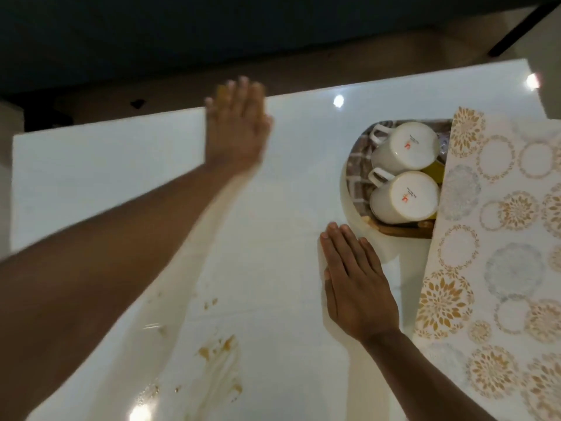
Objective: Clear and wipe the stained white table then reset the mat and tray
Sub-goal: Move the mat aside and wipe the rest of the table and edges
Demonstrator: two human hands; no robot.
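Note:
The glossy white table point(106, 177) carries brown stains point(217, 352) near its front, with more smears below them. My left hand point(236, 129) reaches to the far edge, blurred, its fingers straight over a small yellow cloth or sponge point(222, 93) that peeks out past the fingertips. Flat on the table, fingers together, lies my right hand point(355, 284), just left of the mat. A tray point(359, 165) with a brick-pattern base holds two upturned white mugs point(405, 150) point(403, 197). The gold-and-grey patterned mat point(491, 238) covers the tray's right side.
Past the table's far edge lie a dark floor and dark furniture point(212, 31). Something yellow point(434, 171) shows between the mugs and the mat. Ceiling lights glare off the tabletop point(338, 101).

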